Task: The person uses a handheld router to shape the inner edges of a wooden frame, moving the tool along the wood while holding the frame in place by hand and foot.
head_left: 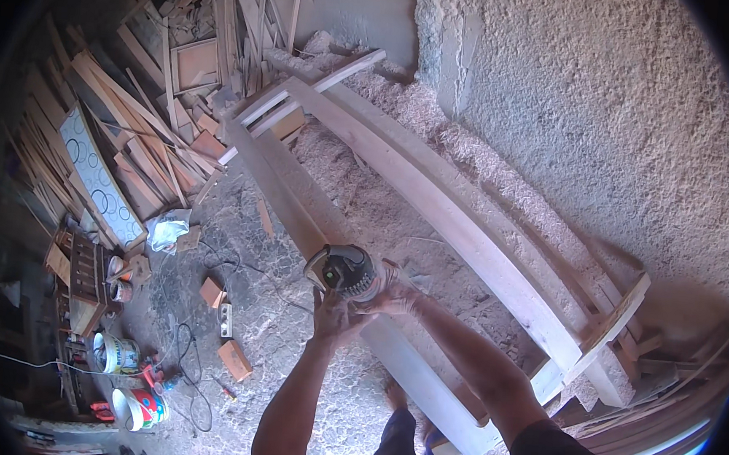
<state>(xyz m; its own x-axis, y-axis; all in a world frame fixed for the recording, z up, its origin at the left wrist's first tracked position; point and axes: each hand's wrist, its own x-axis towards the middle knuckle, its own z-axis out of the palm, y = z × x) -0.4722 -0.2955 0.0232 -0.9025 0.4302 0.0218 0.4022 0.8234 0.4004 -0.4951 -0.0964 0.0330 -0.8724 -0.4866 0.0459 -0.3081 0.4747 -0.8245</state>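
Both hands hold a dark, round-bodied power tool (346,268) with a vented housing; whether it is a sander or a planer I cannot tell. It rests on a long wooden board (279,183) that slants from the upper left to the lower right. My left hand (335,317) grips its near side. My right hand (395,294) is closed round its right side. The tool covers part of the board, and its underside is hidden. The pale near end of the board (429,393) lies below my right forearm.
A second long beam (434,194) runs alongside on crosspieces, with wood shavings (423,117) heaped by the rough wall (594,83). Offcuts (146,140) pile up at the far left. Paint buckets (115,354), a black cord (193,385) and wood blocks (235,360) lie on the floor.
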